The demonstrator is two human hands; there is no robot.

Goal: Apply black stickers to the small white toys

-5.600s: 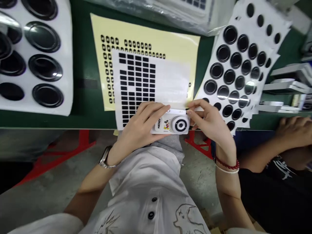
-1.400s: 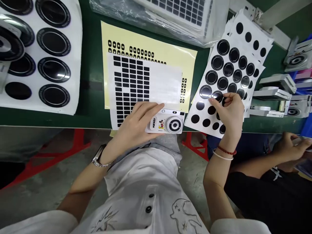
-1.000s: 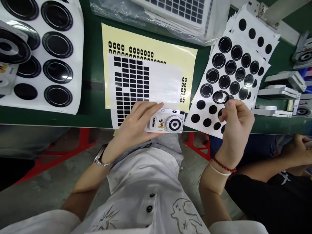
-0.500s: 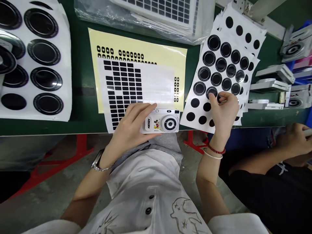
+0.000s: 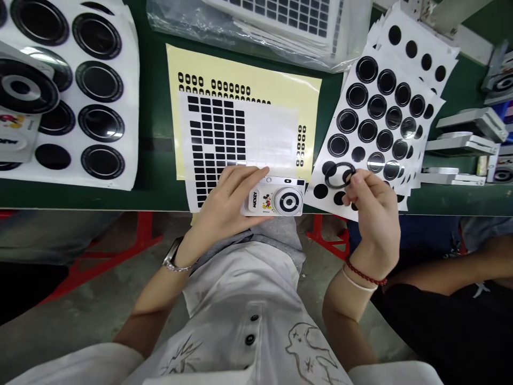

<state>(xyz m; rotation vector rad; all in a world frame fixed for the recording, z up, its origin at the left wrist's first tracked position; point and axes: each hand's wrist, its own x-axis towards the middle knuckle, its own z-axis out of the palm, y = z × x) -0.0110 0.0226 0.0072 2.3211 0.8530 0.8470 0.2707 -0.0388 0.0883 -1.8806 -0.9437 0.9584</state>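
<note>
My left hand (image 5: 233, 199) is closed around the left end of a small white camera (image 5: 273, 197), which has a cartoon mouse on its front and a round black-and-white lens. The camera sits at the table's front edge with its lens facing up. Pinched between the thumb and forefinger of my right hand (image 5: 374, 211) is a thin black ring sticker (image 5: 339, 176). That ring hangs over the lower part of a white sheet of round black stickers (image 5: 368, 124). Left of this, a white sheet of small black rectangles (image 5: 218, 140) lies on a yellow sticker sheet (image 5: 248, 67).
Large round black stickers fill a sheet (image 5: 134, 101) at the left, with another white camera (image 5: 24, 128) above it. A plastic bag (image 5: 192, 24) with more sheets lies at the back. Several white cameras (image 5: 467, 143) stand at the right, near a co-worker's arm (image 5: 444, 270).
My right hand has peeled the ring sticker off its sheet and drawn it back towards me. The view has shifted left, and more of the left-hand camera shows. My left hand keeps its hold.
</note>
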